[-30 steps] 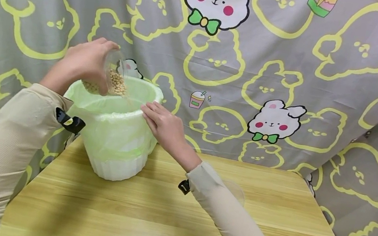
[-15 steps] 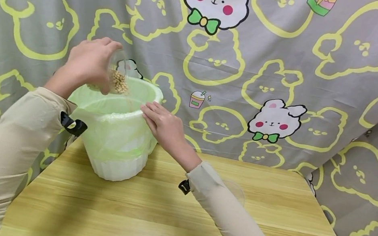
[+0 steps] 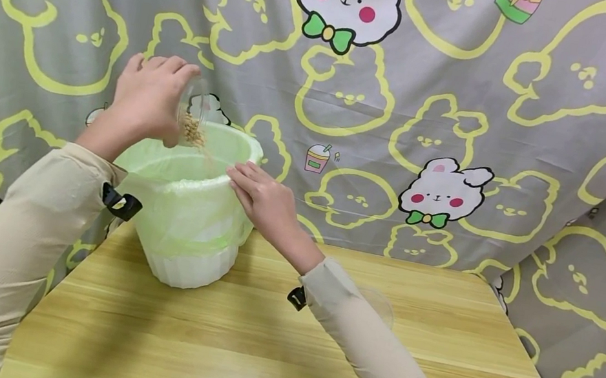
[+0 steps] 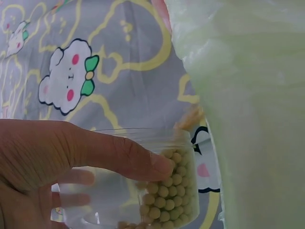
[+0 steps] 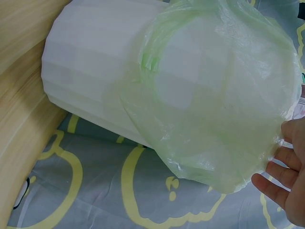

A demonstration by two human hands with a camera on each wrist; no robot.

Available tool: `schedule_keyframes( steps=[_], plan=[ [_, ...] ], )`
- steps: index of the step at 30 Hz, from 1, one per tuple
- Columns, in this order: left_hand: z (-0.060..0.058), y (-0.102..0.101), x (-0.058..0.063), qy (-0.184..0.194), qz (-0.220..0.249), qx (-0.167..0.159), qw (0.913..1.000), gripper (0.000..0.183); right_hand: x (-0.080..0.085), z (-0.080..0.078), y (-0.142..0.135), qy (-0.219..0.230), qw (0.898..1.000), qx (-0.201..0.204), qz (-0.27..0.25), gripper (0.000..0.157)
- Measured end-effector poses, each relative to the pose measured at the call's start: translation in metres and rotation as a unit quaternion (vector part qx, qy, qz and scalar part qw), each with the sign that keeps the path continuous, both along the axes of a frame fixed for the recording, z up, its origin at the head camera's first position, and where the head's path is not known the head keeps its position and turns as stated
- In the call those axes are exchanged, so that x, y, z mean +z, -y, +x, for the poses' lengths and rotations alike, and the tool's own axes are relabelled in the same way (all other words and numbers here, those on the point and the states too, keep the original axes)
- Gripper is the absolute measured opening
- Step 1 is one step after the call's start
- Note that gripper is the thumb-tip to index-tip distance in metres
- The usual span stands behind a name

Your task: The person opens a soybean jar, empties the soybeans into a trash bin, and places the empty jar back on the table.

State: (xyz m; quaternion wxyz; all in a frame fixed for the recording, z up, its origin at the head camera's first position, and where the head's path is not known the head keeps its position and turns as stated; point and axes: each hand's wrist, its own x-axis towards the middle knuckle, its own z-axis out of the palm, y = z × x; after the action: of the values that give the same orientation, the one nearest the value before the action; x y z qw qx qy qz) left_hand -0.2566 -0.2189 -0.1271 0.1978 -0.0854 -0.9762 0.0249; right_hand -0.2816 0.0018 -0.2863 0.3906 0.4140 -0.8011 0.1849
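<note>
Beans (image 3: 193,131) could miss the bin (image 3: 188,224) at head-view nine o'clock if, left-wrist view, your left hand (image 4: 81,152), gripping the jar (image 4: 112,198), slips, or, right-wrist view, your right hand (image 5: 291,177), fingers loosely extended against the bin, lets it tip.

Bin (image 3: 188,268) close in both wrist views

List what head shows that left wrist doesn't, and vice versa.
Only head: the wooden table, the bucket's white base standing on it, the left sleeve and right sleeve.
Only left wrist: fingers of the left grip seen through the wall of the clear container.
Both: the left grip, the container, pale beans, the light-green liner and the gray printed curtain.
</note>
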Motion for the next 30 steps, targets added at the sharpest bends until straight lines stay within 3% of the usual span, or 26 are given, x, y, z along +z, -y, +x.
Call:
schedule_keyframes(
  steps=[17, 30],
  plan=[
    [-0.002, 0.0, -0.008, -0.05, -0.007, -0.003, 0.9987, 0.094, -0.001, -0.001, 0.0, -0.003, 1.0, -0.001, 0.0, 0.031],
    [-0.004, 0.0, -0.011, -0.087, -0.02, -0.008, 0.996, 0.096, -0.001, -0.001, 0.0, -0.001, 1.0, 0.002, -0.003, 0.03]
  ],
)
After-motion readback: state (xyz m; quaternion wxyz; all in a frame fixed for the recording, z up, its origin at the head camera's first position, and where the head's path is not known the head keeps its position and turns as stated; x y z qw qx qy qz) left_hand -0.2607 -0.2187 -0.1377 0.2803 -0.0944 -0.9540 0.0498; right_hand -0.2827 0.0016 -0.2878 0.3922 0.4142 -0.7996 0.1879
